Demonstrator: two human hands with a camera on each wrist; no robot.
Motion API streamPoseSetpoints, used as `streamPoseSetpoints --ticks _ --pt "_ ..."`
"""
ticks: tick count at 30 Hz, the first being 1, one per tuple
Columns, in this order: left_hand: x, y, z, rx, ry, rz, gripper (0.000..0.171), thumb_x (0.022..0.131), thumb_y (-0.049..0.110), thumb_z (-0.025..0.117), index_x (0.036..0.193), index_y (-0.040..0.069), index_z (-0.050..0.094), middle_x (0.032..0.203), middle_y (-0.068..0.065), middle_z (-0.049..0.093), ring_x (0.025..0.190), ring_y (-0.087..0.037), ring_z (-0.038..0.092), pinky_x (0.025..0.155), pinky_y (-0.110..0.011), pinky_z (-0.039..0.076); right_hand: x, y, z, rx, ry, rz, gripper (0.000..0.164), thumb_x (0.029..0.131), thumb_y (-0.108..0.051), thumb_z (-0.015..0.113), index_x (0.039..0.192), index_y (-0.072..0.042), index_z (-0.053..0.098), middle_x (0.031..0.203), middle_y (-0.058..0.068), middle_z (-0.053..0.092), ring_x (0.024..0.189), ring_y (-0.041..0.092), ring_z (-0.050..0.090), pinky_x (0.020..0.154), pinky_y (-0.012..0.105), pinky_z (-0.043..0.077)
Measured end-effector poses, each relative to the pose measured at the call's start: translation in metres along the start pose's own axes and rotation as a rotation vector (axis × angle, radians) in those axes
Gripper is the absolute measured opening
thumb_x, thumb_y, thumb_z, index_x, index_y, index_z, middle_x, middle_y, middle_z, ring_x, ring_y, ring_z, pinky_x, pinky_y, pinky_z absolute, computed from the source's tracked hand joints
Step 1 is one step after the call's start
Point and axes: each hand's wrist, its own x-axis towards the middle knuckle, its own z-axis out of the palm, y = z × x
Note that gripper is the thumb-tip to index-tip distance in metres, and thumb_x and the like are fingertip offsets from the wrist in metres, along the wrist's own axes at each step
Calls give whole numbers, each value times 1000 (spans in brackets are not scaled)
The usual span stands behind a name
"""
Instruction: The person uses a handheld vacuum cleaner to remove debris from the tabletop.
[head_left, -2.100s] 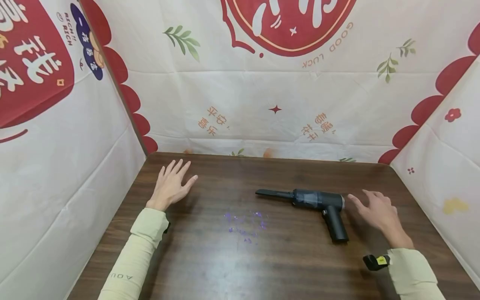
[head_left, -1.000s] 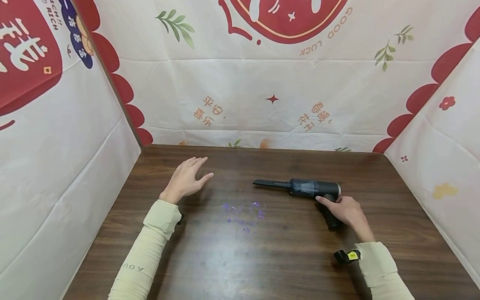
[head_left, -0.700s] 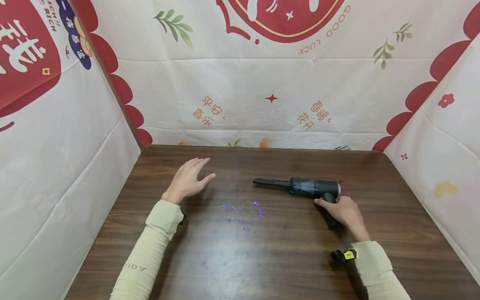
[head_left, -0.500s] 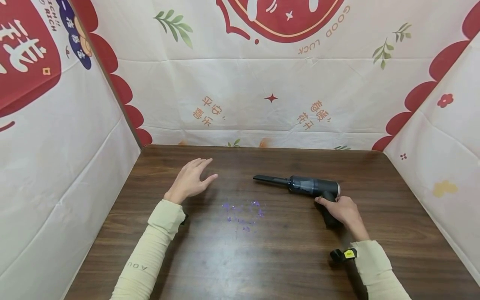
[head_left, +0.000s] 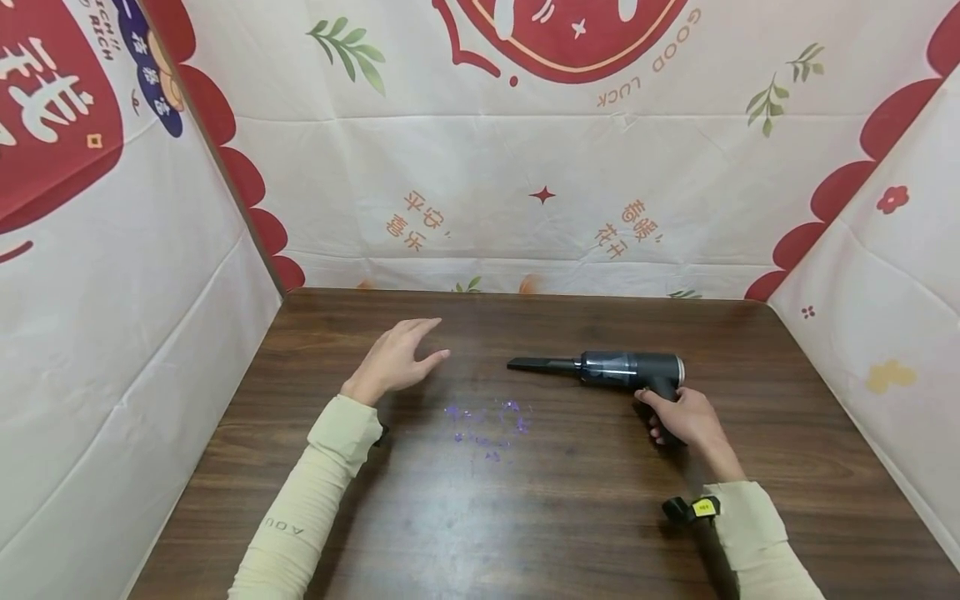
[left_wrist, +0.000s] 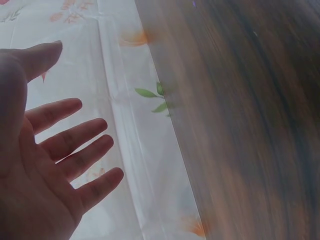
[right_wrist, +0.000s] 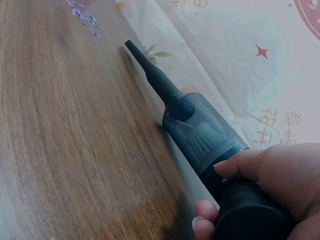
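Observation:
A black handheld vacuum cleaner [head_left: 611, 368] with a clear dust cup and a long flat nozzle points left over the table. My right hand [head_left: 686, 419] grips its handle, fingers wrapped round and thumb near the top, as the right wrist view [right_wrist: 200, 135] of the vacuum's dust cup also shows. Small purple glittery bits [head_left: 487, 429] lie scattered on the wood, in front of the nozzle's tip and to its left. My left hand [head_left: 397, 358] hovers at the left with its fingers spread loosely and holds nothing; the left wrist view shows its bare palm [left_wrist: 42, 185].
The dark brown wooden table [head_left: 450, 533] is bounded by white printed cloth at the back [head_left: 480, 167], at the left [head_left: 150, 333] and at the right [head_left: 900, 317]. A black wrist camera [head_left: 690, 508] sits on the right wrist.
My right hand has come left from beside the vacuum cleaner and now grips its handle, with the vacuum turned slightly upright. My left hand has drifted right, still holding nothing.

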Motion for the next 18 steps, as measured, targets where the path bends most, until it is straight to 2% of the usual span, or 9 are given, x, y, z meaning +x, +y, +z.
streamPoseSetpoints --ticks 7,11,18 --pt "13 15 4 -49 -108 63 56 97 35 64 141 2 52 140 -15 56 131 -31 52 109 -45 42 -2 -13 5 14 -31 -27 59 93 -53 62 108 2 49 68 5 61 59 14 63 59 33 58" --pt "24 25 7 -80 -166 96 52 97 31 65 138 1 54 139 -14 58 130 -29 54 109 -42 43 -3 -23 7 -24 -20 -67 57 93 -54 62 104 2 51 67 5 61 58 15 63 57 33 57" --pt "38 43 12 -119 -280 104 51 96 30 67 138 3 56 139 -12 58 130 -28 54 108 -41 43 -5 -41 11 -62 -18 -108 57 92 -56 62 100 0 51 64 5 61 55 16 63 55 32 55"
